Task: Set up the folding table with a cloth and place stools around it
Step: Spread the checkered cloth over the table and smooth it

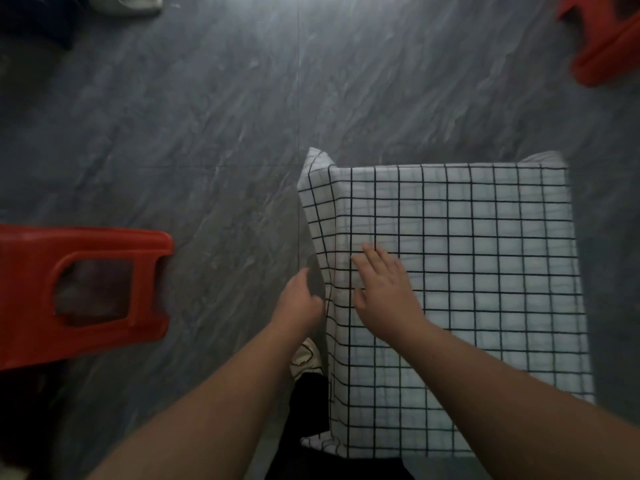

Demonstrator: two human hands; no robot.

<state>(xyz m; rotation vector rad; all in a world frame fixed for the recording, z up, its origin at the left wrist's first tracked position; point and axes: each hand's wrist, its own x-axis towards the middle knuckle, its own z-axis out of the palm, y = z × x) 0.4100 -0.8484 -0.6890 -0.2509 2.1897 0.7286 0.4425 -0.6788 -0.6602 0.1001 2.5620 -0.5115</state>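
Now the cloth (pixel 467 271) lies under fingers (pixel 375 258) of the right hand (pixel 386 294).

You see the white, black-gridded cloth (pixel 467 271) draped at lower right; one red stool (pixel 27 289) at left, a second stool (pixel 602 57) at upper right.

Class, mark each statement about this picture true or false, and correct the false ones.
1. The checked cloth is spread out, with its left side hanging down. True.
2. Both red stools stand on the cloth. False: the near stool and the far stool are on the floor, apart from the cloth.
3. The right hand lies flat on the cloth. True.
4. The left hand hangs free of the cloth. False: it holds the cloth's hanging left edge.
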